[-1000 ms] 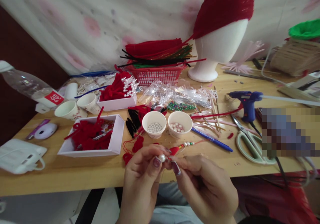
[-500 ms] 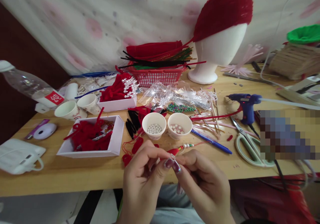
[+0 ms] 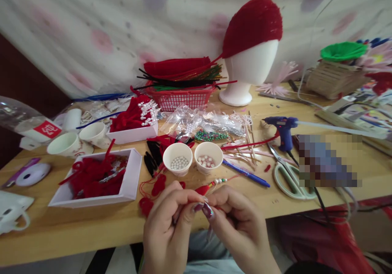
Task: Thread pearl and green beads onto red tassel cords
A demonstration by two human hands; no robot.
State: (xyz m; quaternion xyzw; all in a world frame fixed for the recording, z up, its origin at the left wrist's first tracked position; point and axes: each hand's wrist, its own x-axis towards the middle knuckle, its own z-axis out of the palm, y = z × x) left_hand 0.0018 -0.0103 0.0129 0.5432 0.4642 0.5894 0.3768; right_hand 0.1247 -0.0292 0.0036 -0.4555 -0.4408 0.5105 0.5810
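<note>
My left hand (image 3: 171,225) and my right hand (image 3: 240,225) meet fingertip to fingertip above the table's front edge. Both are closed in a pinch around something tiny and pale, mostly hidden by the fingers. Below the fingertips a thin, pale strip hangs down, blurred. Just beyond my fingers lies a red tassel (image 3: 202,190) with white and green beads (image 3: 220,180) on its cord. Behind it stand a paper cup with white beads (image 3: 177,154) and a paper cup with pinkish beads (image 3: 209,155). Red fuzzy pieces (image 3: 158,185) lie beside my left hand.
To the left, a white box (image 3: 131,180) holds red fuzzy pieces. On the right are a blue pen (image 3: 248,174), scissors (image 3: 288,176) and a blue glue gun (image 3: 283,131). Farther back are a red basket (image 3: 183,101) of stems and a white foam head (image 3: 249,70) wearing a red cap.
The view has swung a little to the right, so things on the table appear farther left. My hands keep their fingertips pinched together, with hardly any change in pose.
</note>
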